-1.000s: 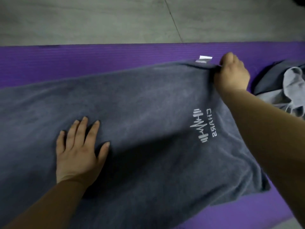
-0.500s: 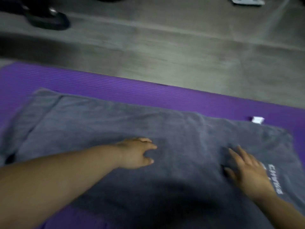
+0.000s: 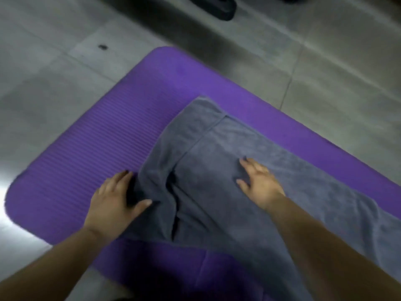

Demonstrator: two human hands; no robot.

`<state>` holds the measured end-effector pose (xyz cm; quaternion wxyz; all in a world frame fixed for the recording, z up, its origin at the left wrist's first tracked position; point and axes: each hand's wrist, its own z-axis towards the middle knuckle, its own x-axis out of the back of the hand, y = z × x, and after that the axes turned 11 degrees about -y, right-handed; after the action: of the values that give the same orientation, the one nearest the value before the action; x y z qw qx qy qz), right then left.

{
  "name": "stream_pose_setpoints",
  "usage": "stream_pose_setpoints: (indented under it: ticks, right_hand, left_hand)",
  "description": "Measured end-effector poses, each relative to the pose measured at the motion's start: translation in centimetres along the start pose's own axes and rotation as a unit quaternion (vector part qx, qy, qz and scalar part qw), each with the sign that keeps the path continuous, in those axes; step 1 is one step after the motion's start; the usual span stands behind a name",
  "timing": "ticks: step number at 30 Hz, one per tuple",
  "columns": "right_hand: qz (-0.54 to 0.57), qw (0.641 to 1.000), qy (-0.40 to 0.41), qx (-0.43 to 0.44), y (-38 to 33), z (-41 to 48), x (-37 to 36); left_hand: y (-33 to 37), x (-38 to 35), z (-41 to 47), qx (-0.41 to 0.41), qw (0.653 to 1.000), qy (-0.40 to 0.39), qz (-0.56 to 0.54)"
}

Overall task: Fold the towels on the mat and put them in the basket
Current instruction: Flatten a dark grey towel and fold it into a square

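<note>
Pressing flat on the grey towel (image 3: 299, 170), the right hand (image 3: 260, 185) has its fingers spread and straight, holding nothing. The left hand (image 3: 112, 200) sits at the towel's bunched left end, fingers straight along the edge and thumb laid on the cloth; no closed pinch shows. Between the hands a dark crease (image 3: 173, 205) puckers the fabric, and the far left corner looks turned over along a hem. The towel lies on the purple mat (image 3: 97, 148), running off to the right.

This looks like the smoothing stage, before the first fold. The next move probably calls for flattening that crease, then gripping the left end and carrying it over to the right.

No basket is in view, so its contents cannot be told. Beyond the mat are grey floor (image 3: 54, 61) and a dark object (image 3: 213, 8).
</note>
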<state>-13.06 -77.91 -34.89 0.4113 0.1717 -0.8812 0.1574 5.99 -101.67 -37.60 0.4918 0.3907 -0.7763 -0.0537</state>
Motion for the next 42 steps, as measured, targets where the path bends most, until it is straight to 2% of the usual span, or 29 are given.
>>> stream_pose_setpoints:
  ticks: [2, 4, 7, 9, 11, 14, 16, 18, 20, 22, 23, 25, 26, 28, 29, 31, 35, 39, 42]
  right_hand:
    - [0.016, 0.998, 0.018, -0.060, -3.7, 1.3, -1.5]
    - [0.031, 0.993, 0.042, -0.111, -5.6, 1.6, -3.0]
    - [0.014, 0.992, 0.052, -0.117, -5.7, 1.3, -3.0]
    - [-0.009, 0.994, 0.038, -0.105, -5.2, 1.3, -2.2]
    - [-0.026, 0.994, 0.044, -0.092, -5.0, 1.4, -1.5]
    - [-0.052, 0.995, 0.044, -0.079, -5.4, 1.8, -1.2]
    - [-0.062, 0.996, 0.025, -0.065, -5.6, 2.2, -1.5]
    - [-0.048, 0.996, 0.015, -0.068, -5.6, 2.4, -1.8]
    - [-0.043, 0.997, 0.024, -0.065, -5.5, 2.3, -2.1]
    - [-0.040, 0.992, 0.107, -0.056, -5.1, 2.1, -2.7]
    - [-0.039, 0.983, 0.171, -0.061, -4.9, 2.0, -3.3]
    - [-0.031, 0.959, 0.270, -0.078, -4.3, 1.4, -4.8]
    - [-0.017, 0.952, 0.293, -0.091, -4.2, 0.8, -5.8]
    - [0.015, 0.940, 0.324, -0.109, -4.0, -0.4, -7.9]
    - [0.032, 0.935, 0.331, -0.121, -3.9, -1.1, -8.8]
    - [0.054, 0.937, 0.314, -0.141, -3.6, -2.7, -10.4]
    - [0.056, 0.960, 0.244, -0.127, -2.9, -5.0, -12.7]
    - [0.057, 0.974, 0.168, -0.142, -2.5, -5.2, -12.9]
    - [0.048, 0.975, 0.154, -0.152, -2.3, -5.1, -13.2]
  left_hand:
    - [-0.6, -0.3, -1.2, 0.015, 0.999, 0.007, 0.038]
    - [-0.5, -0.5, -2.2, 0.039, 0.999, -0.001, 0.032]
    - [-1.4, -0.8, -2.9, -0.038, 0.999, 0.009, 0.021]
    - [-1.6, -0.1, -2.9, -0.050, 0.988, 0.008, -0.147]
    - [-1.8, 0.5, -2.5, 0.021, 0.964, -0.015, -0.265]
    - [-3.0, 1.5, -2.0, 0.098, 0.936, -0.059, -0.332]
    - [-3.8, 2.2, -1.7, 0.125, 0.945, -0.096, -0.286]
    - [-4.4, 2.8, -1.3, 0.137, 0.970, -0.123, -0.157]
    - [-4.4, 3.7, -1.2, 0.137, 0.979, -0.150, -0.037]
    - [-3.5, 4.8, -0.4, 0.131, 0.985, -0.112, 0.015]
    - [-2.5, 5.4, 0.4, 0.117, 0.991, -0.063, 0.015]
    - [0.0, 6.0, 2.6, 0.022, 0.999, 0.041, -0.023]
    - [1.7, 6.3, 3.9, -0.044, 0.996, 0.075, -0.028]
    - [5.4, 6.2, 7.2, -0.152, 0.984, 0.091, -0.012]
    - [7.3, 6.0, 9.2, -0.176, 0.982, 0.074, -0.002]
    - [10.9, 5.2, 13.3, -0.199, 0.979, 0.033, 0.036]
    - [16.2, 5.1, 19.8, -0.122, 0.982, -0.034, 0.142]
    - [18.1, 4.9, 22.0, -0.044, 0.967, -0.031, 0.250]
    - [19.4, 5.1, 22.8, -0.052, 0.962, -0.034, 0.265]
